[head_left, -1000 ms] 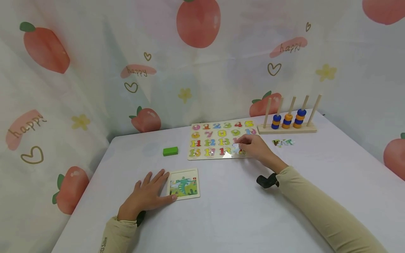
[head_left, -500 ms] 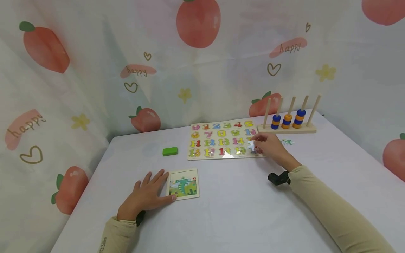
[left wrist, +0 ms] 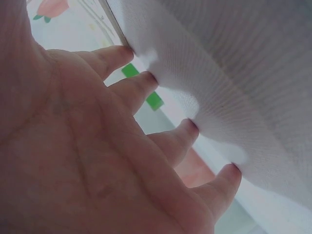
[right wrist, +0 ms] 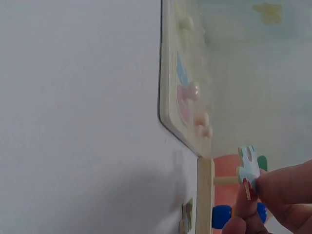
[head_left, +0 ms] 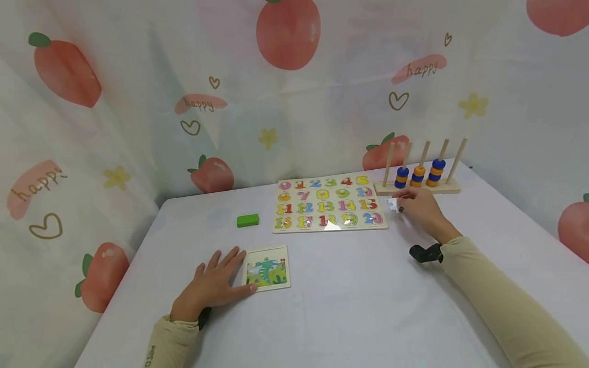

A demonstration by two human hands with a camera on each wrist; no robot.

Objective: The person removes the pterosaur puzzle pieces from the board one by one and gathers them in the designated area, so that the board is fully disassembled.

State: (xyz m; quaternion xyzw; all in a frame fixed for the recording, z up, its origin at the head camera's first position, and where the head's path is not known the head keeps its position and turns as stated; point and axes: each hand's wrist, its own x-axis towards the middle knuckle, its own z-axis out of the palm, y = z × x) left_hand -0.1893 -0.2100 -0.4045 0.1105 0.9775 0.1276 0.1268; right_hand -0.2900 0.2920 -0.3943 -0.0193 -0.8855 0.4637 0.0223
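The piece (head_left: pixel 392 205) is in the right hand (head_left: pixel 421 212), pinched between thumb and fingers just off the right edge of the number board (head_left: pixel 336 200), in front of the left end of the abacus (head_left: pixel 448 189). Seen from the right wrist, it is lifted clear of the table (head_left: pixel 331 306), pale with a bit of red by the grip. It juts out leftward from the fingertips, a notch showing at its outer end; which way its long axis runs, I can't be sure at that tilt.

The relation that counts, I'd judge, is how the frame (head_left: pixel 271 253) lies from that loaded hand: well off to the left and closer to the person, nearer than the board's near edge. The left hand (head_left: pixel 211 283) is by far the closer one to it — in fact it is touching, fingers straight and spread, the thumb on the frame's near left corner, the forefinger at its left edge, other tips resting on the table. The strip along the frame's far edge looks pale, while a dinosaur picture fills the rest.

One more loose bit (right wrist: pixel 189 213) lies on the table beside the abacus, to the right of the held piece. A green block (head_left: pixel 248 220) sits beyond the frame — between it and the table's far edge.
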